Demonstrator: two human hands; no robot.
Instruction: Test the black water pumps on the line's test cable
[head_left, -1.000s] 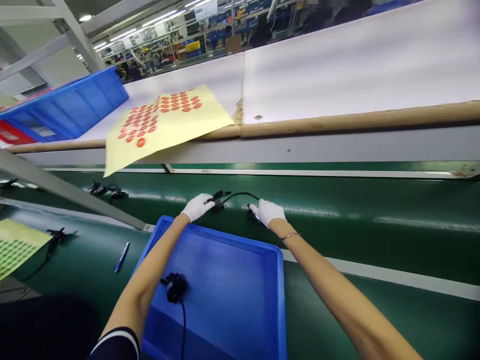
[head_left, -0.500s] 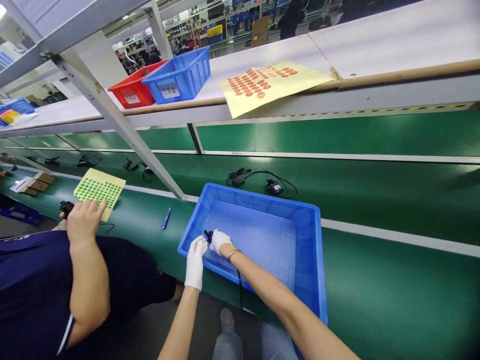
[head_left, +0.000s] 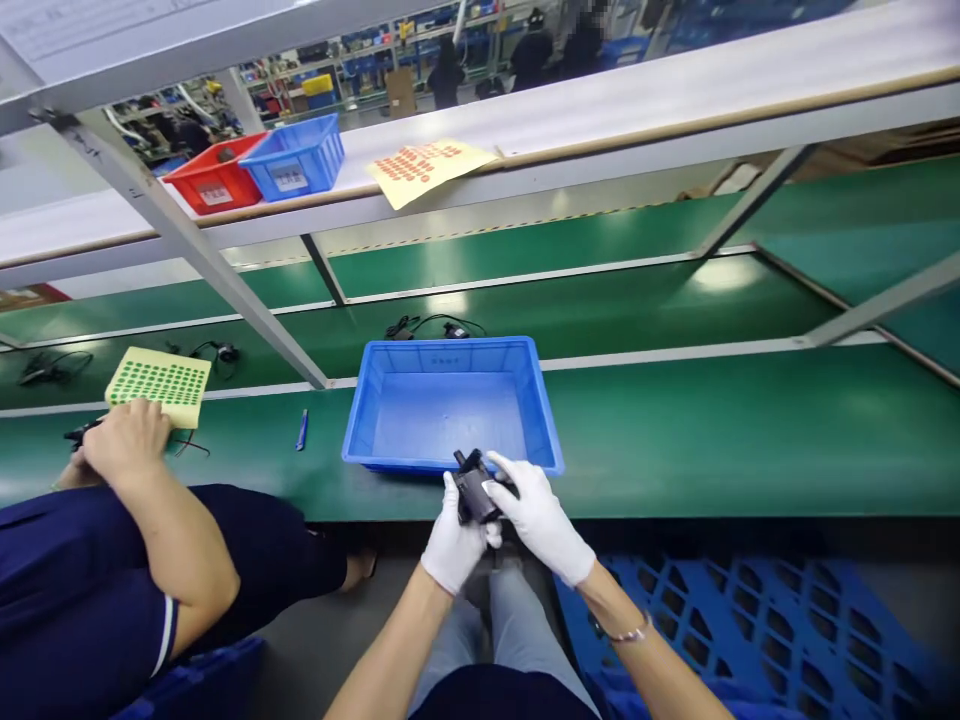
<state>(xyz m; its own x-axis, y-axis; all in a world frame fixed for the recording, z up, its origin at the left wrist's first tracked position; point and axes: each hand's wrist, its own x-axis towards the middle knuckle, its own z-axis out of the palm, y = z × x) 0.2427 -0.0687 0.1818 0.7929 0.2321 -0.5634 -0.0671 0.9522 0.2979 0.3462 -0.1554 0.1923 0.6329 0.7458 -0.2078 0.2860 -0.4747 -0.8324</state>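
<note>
White-gloved, my left hand (head_left: 454, 545) is closed around the lower left of a black boxy device (head_left: 475, 490), which has short stubs sticking up at its top. My right hand (head_left: 536, 515), gloved too, grips the device from the right, its fingers on the face and side. Both hands hold it just in front of the near rim of a large blue bin (head_left: 442, 465). A small whitish patch shows on the device by my right fingers. Its exact kind I cannot make out.
A co-worker's hand (head_left: 131, 440) at left rests on a yellow sheet of green dots (head_left: 161, 385). A blue pen-like tool (head_left: 301, 430) lies on the green belt. Corded black devices (head_left: 455, 330) lie behind the bin. Red (head_left: 217, 185) and blue boxes (head_left: 296, 160) stand on the shelf.
My hands have come out from over the bin towards my body, bringing the black device between them. The bin now sits farther off and straighter. My view has swung right.
</note>
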